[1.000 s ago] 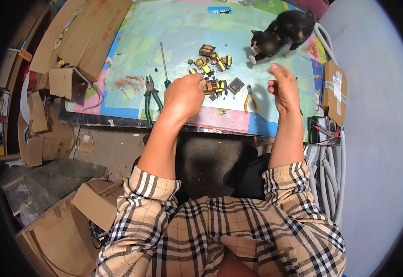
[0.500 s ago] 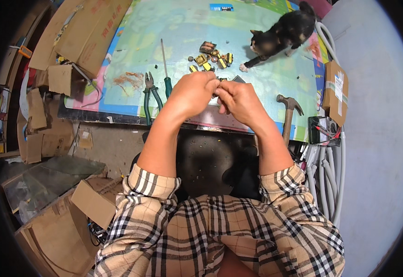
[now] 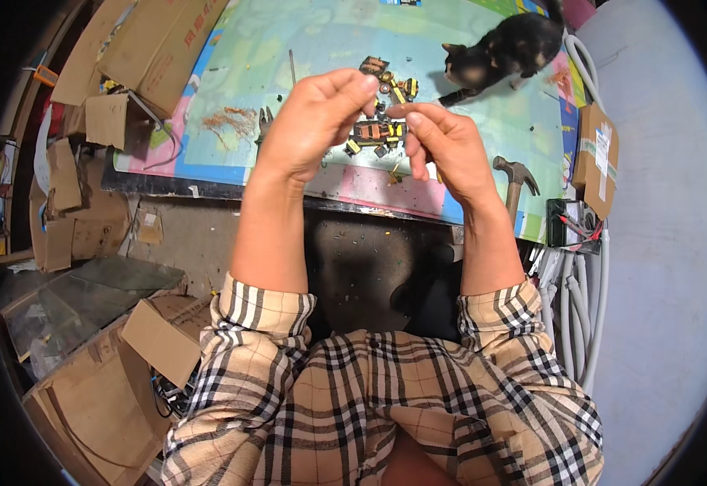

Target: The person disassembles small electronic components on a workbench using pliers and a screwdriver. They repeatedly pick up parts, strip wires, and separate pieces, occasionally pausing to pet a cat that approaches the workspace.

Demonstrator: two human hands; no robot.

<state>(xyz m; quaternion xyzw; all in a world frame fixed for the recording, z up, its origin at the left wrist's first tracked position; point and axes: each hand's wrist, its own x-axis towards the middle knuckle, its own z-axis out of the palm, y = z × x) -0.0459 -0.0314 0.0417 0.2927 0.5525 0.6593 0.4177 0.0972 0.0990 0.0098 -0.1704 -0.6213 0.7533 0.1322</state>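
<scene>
My left hand [image 3: 321,117] is raised over the table with its thumb and fingers pinched together. Opposite it, a short gap away, my right hand [image 3: 448,146] pinches with thumb and forefinger. Whatever is between the fingertips of either hand is too small to make out. Below and between the hands lies a cluster of small coil parts [image 3: 379,132] with copper windings and yellow tape. Just beyond sit more yellow-and-black coil pieces [image 3: 402,87] and a brown-and-black coil block [image 3: 374,65].
A black cat [image 3: 507,55] stands at the far right of the table. A hammer [image 3: 514,180] lies near the right edge. Left of my left hand are pliers [image 3: 265,121], a screwdriver shaft [image 3: 292,66] and copper wire scraps [image 3: 230,120]. Cardboard boxes [image 3: 155,61] stand at the left.
My hands have drawn apart, the left one shifting left and the right one right, uncovering the coil parts beneath. The cat has lowered its head and pulled its paw back slightly.
</scene>
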